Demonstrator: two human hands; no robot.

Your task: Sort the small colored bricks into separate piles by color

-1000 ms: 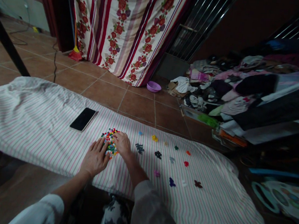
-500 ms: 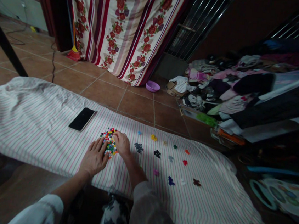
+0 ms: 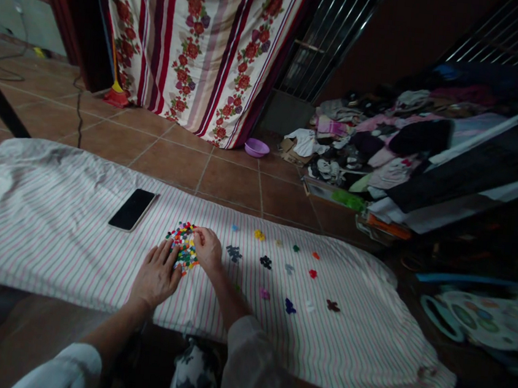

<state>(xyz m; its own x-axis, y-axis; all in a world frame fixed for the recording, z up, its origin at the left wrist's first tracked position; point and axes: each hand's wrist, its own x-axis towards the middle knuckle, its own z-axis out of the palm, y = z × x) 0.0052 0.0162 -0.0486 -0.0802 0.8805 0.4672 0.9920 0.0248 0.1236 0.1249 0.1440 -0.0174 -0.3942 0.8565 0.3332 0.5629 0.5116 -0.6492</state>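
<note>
A pile of tiny multicoloured pieces (image 3: 183, 232) lies on the striped cloth (image 3: 90, 256). My left hand (image 3: 157, 274) rests flat at the pile's near left edge, its fingers stretched out over some pieces. At the right side of the pile, my right hand (image 3: 208, 250) has its thumb and fingers pinched together; whatever is between them is too small to make out. Farther right are small single-colour groups, among them yellow pieces (image 3: 259, 235), dark grey pieces (image 3: 234, 253), black pieces (image 3: 265, 261), red pieces (image 3: 313, 274), dark blue pieces (image 3: 290, 306) and brown pieces (image 3: 333, 305).
Left of the pile lies a phone (image 3: 132, 210), screen up. Beyond the cloth, a purple basin (image 3: 257, 149) stands on the tiled floor near a floral curtain (image 3: 195, 45). Heaped clothes (image 3: 371, 138) fill the back right, and a broom (image 3: 117, 94) leans at the left.
The whole view has shifted slightly, so the scene sits farther left. Both hands remain at the pile, with no clear change in their pose.
</note>
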